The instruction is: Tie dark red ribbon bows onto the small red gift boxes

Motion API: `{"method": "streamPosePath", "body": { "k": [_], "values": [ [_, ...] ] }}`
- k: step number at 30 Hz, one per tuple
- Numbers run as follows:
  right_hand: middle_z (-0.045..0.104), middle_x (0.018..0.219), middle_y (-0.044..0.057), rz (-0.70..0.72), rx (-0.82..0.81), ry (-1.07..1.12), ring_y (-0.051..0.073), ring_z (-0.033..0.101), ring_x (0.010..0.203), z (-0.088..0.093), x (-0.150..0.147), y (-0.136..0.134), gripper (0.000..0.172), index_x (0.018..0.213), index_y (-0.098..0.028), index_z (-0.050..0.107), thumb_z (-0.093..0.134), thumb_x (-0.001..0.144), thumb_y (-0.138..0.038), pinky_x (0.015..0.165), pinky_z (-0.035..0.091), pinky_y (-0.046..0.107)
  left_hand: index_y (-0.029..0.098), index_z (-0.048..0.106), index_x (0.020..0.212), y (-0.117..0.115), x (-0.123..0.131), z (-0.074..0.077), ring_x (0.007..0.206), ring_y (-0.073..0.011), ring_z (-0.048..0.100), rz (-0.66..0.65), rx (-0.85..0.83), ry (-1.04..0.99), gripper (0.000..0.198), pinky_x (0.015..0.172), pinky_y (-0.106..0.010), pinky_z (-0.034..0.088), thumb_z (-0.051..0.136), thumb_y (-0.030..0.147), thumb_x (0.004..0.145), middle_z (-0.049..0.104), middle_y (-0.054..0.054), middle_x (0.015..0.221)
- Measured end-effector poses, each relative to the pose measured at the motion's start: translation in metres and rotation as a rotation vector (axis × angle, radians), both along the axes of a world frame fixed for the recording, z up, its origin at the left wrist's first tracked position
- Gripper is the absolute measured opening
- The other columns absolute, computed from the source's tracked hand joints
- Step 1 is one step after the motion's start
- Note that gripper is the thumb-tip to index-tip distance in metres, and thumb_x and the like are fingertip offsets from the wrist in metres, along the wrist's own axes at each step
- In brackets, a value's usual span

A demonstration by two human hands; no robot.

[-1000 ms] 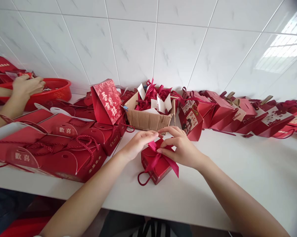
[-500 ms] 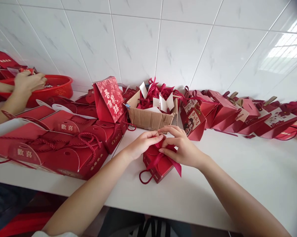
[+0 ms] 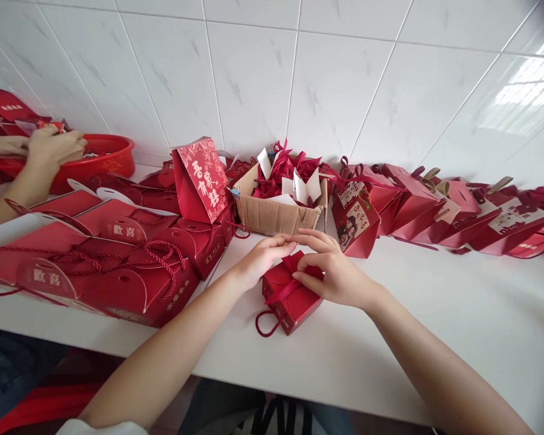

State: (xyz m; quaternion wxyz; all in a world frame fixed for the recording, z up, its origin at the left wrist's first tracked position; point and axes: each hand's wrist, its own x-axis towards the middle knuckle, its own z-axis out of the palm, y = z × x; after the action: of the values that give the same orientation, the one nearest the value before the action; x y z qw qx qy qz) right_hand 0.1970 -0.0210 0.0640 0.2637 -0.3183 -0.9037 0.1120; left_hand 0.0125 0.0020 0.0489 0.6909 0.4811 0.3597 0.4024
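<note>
Just in front of the cardboard box (image 3: 272, 216), my left hand (image 3: 263, 258) and right hand (image 3: 332, 275) each have a closed grip on the ribbon (image 3: 286, 289) atop the small red box (image 3: 294, 308) on the bench (image 3: 398, 338).

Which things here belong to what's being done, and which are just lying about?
In hand: small red box, ribbon, left hand, right hand.
Lying about: cardboard box of ribbons, flat red boxes, tied boxes by wall, red basin.
</note>
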Motion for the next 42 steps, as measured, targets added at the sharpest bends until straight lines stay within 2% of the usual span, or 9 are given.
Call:
{"method": "streamPosePath", "body": {
  "k": [6,13,17,23,27,30,33,37,42],
  "values": [
    [0.054,0.132,0.005,-0.025,-0.016,0.025,0.028,0.043,0.129,0.003,0.003,0.001,0.015,0.073,-0.020,0.064,0.064,0.086,-0.028,0.107,0.034,0.051,0.016,0.069,0.096,0.005,-0.006,-0.004,0.099,-0.0200,0.060,-0.080,0.038,0.027,0.030,0.083,-0.028,0.044,0.070,0.039,0.077,0.068,-0.005,0.098],
    [0.065,0.096,0.005,-0.119,-0.421,0.122,0.018,0.062,0.089,0.027,0.036,0.010,0.032,0.103,-0.021,0.060,0.045,0.095,-0.048,0.077,0.052,0.032,0.015,0.062,0.068,0.008,-0.015,-0.001,0.077,-0.0157,0.059,-0.085,0.162,0.106,0.040,0.077,-0.028,0.042,0.058,0.052,0.083,0.069,-0.005,0.093],
    [0.065,0.091,0.004,-0.139,-0.589,0.074,0.017,0.062,0.081,0.026,0.045,0.015,0.034,0.110,-0.021,0.056,0.055,0.089,-0.047,0.073,0.053,0.032,0.016,0.053,0.056,0.009,-0.017,0.003,0.088,-0.0187,0.058,-0.033,0.245,0.209,0.048,0.085,-0.031,0.039,0.054,0.054,0.084,0.068,-0.006,0.101],
    [0.061,0.079,0.000,-0.128,-0.585,0.266,0.014,0.060,0.071,0.014,0.035,0.021,0.029,0.107,-0.020,0.054,0.062,0.083,-0.033,0.067,0.051,0.029,0.017,0.053,0.050,0.012,-0.019,0.003,0.102,-0.0236,0.056,0.020,0.292,0.253,0.053,0.096,-0.037,0.035,0.051,0.057,0.084,0.068,-0.006,0.101],
    [0.059,0.074,-0.001,-0.169,-0.513,0.426,0.013,0.057,0.067,0.009,0.025,0.022,0.032,0.101,-0.018,0.055,0.066,0.081,-0.041,0.063,0.048,0.028,0.017,0.052,0.043,0.011,-0.020,0.008,0.100,-0.0248,0.058,-0.043,0.331,0.269,0.059,0.106,-0.043,0.027,0.049,0.057,0.086,0.069,-0.007,0.092],
    [0.061,0.076,0.002,-0.293,-0.342,0.429,0.013,0.055,0.066,0.009,0.023,0.024,0.030,0.087,-0.018,0.057,0.061,0.084,-0.048,0.060,0.044,0.026,0.017,0.052,0.042,0.010,-0.021,0.008,0.095,-0.0245,0.060,-0.074,0.309,0.281,0.062,0.104,-0.042,0.031,0.046,0.061,0.085,0.069,-0.007,0.086],
    [0.059,0.070,0.002,-0.436,-0.256,0.346,0.011,0.050,0.058,0.017,0.033,0.024,0.037,0.076,-0.018,0.054,0.050,0.089,-0.053,0.052,0.039,0.024,0.017,0.064,0.059,0.012,-0.023,0.004,0.099,-0.0241,0.059,-0.009,0.344,0.266,0.053,0.095,-0.037,0.038,0.048,0.062,0.084,0.069,-0.008,0.092],
    [0.059,0.063,0.003,-0.399,-0.426,-0.043,0.012,0.051,0.053,0.034,0.060,0.016,0.050,0.066,-0.018,0.056,0.046,0.088,-0.063,0.045,0.035,0.024,0.020,0.064,0.100,0.011,-0.024,0.002,0.107,-0.0231,0.055,0.093,0.448,0.202,0.042,0.087,-0.031,0.040,0.051,0.056,0.084,0.065,-0.007,0.108],
    [0.071,0.079,0.006,-0.161,-0.660,-0.340,0.019,0.064,0.066,0.043,0.071,0.006,0.045,0.077,-0.020,0.070,0.056,0.082,-0.062,0.051,0.045,0.027,0.019,0.064,0.083,-0.003,-0.018,0.013,0.089,-0.0195,0.056,0.062,0.580,0.412,0.032,0.083,-0.031,0.039,0.056,0.049,0.085,0.062,-0.003,0.084]
  ]
}}
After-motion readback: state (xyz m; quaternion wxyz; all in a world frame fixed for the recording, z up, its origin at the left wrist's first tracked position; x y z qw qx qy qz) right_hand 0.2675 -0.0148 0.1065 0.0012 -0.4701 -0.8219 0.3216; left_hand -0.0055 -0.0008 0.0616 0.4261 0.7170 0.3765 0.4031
